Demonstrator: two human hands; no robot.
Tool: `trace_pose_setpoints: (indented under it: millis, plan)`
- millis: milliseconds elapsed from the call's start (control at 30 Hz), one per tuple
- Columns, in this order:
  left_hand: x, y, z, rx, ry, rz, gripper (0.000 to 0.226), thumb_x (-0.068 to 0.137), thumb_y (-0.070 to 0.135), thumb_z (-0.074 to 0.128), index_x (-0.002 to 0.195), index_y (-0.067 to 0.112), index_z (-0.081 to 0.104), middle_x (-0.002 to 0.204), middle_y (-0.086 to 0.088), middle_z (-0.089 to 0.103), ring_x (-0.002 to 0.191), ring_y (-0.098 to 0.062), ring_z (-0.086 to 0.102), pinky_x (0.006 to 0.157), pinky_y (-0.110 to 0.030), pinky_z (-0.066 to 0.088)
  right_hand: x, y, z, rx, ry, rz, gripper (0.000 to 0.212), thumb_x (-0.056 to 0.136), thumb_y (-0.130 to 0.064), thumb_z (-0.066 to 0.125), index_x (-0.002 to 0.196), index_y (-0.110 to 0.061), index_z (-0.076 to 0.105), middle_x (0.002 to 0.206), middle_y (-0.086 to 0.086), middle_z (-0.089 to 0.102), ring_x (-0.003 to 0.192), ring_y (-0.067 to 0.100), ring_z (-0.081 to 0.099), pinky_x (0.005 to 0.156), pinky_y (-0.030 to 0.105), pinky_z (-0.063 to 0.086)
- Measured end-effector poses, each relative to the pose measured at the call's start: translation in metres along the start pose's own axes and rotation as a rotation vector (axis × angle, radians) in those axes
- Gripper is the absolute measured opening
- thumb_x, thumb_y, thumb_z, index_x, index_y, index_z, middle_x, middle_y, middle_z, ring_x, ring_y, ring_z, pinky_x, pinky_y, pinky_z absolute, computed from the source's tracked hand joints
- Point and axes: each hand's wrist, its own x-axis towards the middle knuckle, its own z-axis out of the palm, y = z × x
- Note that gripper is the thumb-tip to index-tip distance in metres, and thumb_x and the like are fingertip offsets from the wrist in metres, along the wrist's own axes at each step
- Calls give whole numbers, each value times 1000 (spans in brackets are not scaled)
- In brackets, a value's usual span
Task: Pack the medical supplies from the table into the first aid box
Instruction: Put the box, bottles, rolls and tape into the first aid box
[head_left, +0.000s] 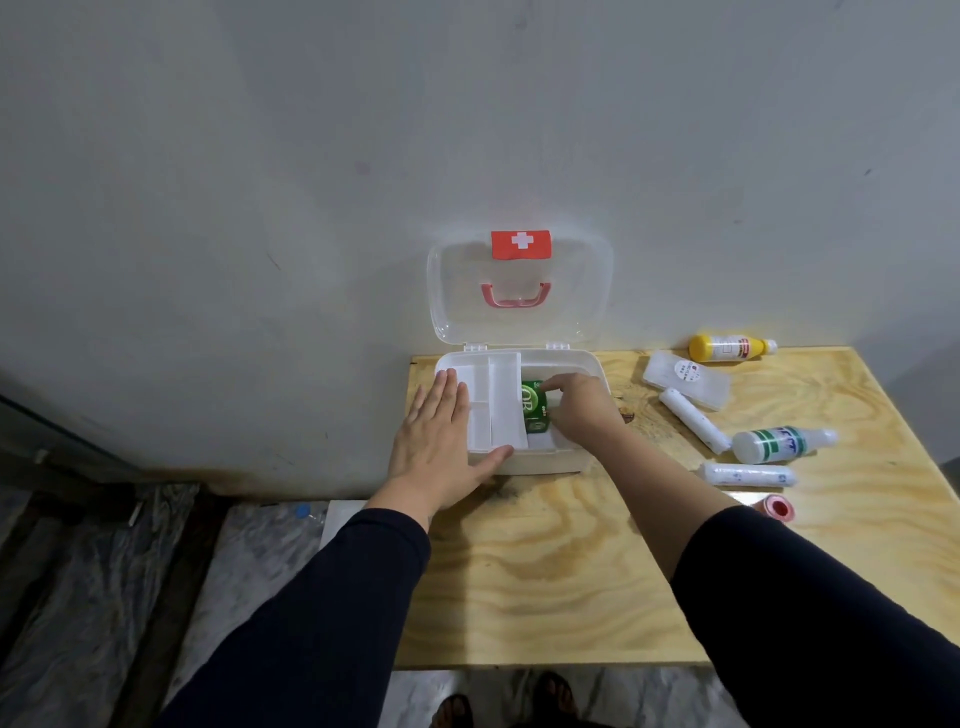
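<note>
The left hand (441, 441) lies flat and open against the first aid box (587, 364), thumb along its near wall, holding nothing. Just right of it, the right hand (582, 410) reaches inside, fingers curled over a green packet (532, 410). Right of that hand, bottles and bandage rolls lie on the desk (545, 571). Beyond both hands the lid (452, 291) stands open.

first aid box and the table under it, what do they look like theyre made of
First aid box: likely plastic, opaque white base with a smooth finish; its raised lid is translucent, the wall showing through.
Table: looks like unfinished plywood, pale with swirling grain and a matte surface.
</note>
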Motion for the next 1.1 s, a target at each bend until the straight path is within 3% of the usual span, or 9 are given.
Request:
trace_pose_setpoints:
  millis: [100,167,300,433,633,767,933,1100]
  plan:
    - [4,5,0,-23,26,90,89,87,70,18,150,9,-1,158,-9,-9,144,-18,-14,119,-36,-6,0,8,-18,103,133,-49,37,90,-1,48,122,-13,63,124,5,66,104,20,65,81,21,46]
    - [8,6,2,-31,29,105,91,85,72,16,150,9,0,158,-8,-7,145,-17,-12,118,-35,-6,2,18,-32,182,279,-51,36,89,2,46,116,-9,66,117,9,69,106,22,64,88,20,44]
    - [10,5,9,-20,51,115,97,79,74,6,150,8,5,158,-8,-3,145,-16,-8,119,-35,-4,17,52,-54,258,493,-35,36,82,8,45,104,-6,70,106,13,72,99,28,66,91,34,51]
    - [12,4,13,-29,96,114,96,80,73,12,148,5,15,157,-10,8,146,-18,2,119,-35,0,33,116,-68,27,407,119,36,84,3,51,115,-9,64,120,16,62,108,34,58,83,31,46]
    - [17,1,14,17,99,110,97,83,74,6,146,2,23,155,-12,18,144,-21,13,117,-33,1,47,179,-84,-140,139,195,49,83,-6,55,131,-18,54,144,13,45,130,32,45,104,38,39]
    - [18,4,11,21,91,103,95,85,72,9,144,1,27,153,-14,23,143,-21,16,116,-31,1,51,184,-83,-121,205,133,38,84,-7,54,121,-15,58,133,11,53,115,34,54,92,37,44]
    - [24,3,13,9,102,94,96,83,74,6,146,3,20,156,-11,15,145,-20,10,117,-34,1,41,183,-87,-3,276,153,38,83,-9,66,121,-13,61,136,11,48,117,32,53,95,36,42]
    - [23,0,12,13,93,117,98,80,76,-1,149,7,9,158,-8,4,146,-16,-1,117,-32,-5,19,155,-105,173,366,-11,39,79,-13,74,117,-14,65,125,12,57,112,28,57,97,41,50]
